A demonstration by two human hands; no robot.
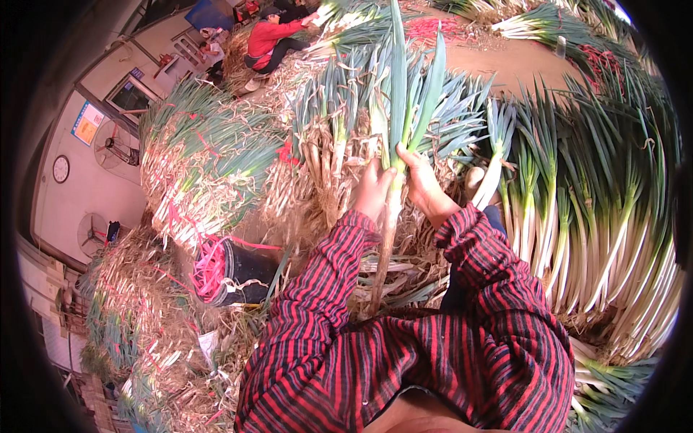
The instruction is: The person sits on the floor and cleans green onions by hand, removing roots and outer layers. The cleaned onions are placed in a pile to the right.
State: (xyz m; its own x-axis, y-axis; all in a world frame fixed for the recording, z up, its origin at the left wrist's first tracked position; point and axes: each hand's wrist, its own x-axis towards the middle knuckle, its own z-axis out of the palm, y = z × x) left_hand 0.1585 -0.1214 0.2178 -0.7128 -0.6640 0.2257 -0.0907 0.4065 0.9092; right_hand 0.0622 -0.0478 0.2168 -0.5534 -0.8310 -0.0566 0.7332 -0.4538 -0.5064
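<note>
A long green onion stands nearly upright before my chest, its green leaves pointing away from me and its brownish, dry-skinned stem end towards me. My left hand grips it from the left, where the leaves leave the stem. From the right, my right hand holds the same part, thumb on the stalk. Just beyond the hands lie unpeeled green onions with dry brown skins. Right of my right hand, one cleaner white-stemmed onion leans apart from the large row of white-stemmed onions.
A black bucket of pink plastic ties stands at the left. Tied onion bundles are heaped behind it. A person in a red jacket sits at the upper left. Peeled skins and leaves litter the ground near my lap.
</note>
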